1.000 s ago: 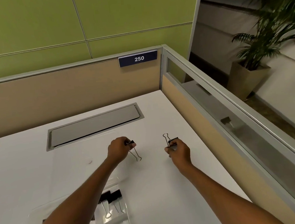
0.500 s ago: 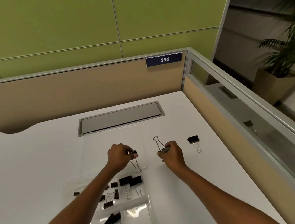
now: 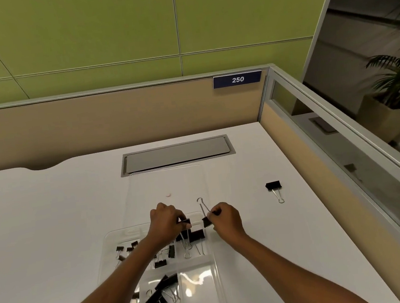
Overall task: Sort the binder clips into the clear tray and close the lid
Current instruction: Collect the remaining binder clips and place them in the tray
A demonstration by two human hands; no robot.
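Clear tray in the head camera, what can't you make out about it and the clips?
- Head view: the bottom edge cuts off the clear tray.
- Head view: the left forearm covers part of the tray; clips there cannot be counted.
- Head view: the left hand covers most of its binder clip.
- Head view: the clear lid is too faint to trace its edges.

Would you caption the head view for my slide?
Left hand with first binder clip, right hand with second clip, at the clear tray; stray clip on the desk.

Single head-worn view, angled forward and down, close over desk (image 3: 53,230)
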